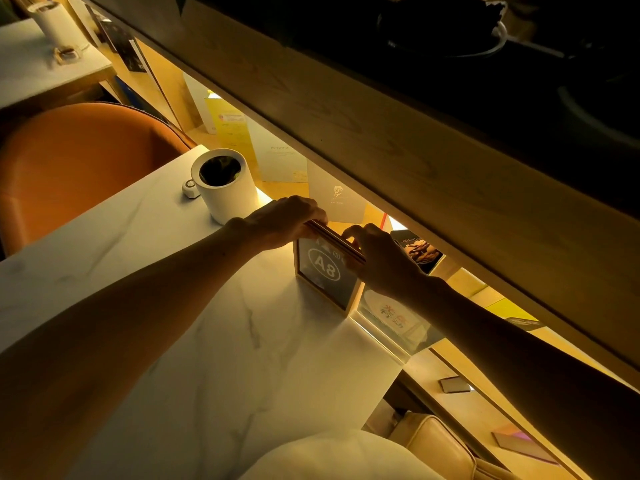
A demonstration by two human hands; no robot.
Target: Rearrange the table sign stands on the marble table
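Observation:
A wooden-framed sign stand [325, 273] marked "A8" stands upright near the far edge of the white marble table [207, 341]. My left hand [282, 220] grips the left end of its top rail. My right hand [381, 261] pinches the right end of the same rail. Just right of it, a clear acrylic sign stand [391, 318] with coloured characters sits at the table's far right corner, partly hidden under my right forearm.
A white cylindrical bin [221, 185] and a small white puck [190, 188] stand to the left at the far edge. Behind the table runs a lit wooden shelf [346, 133] with cards and booklets. An orange chair [79, 161] sits left, a cream seat [440, 445] lower right.

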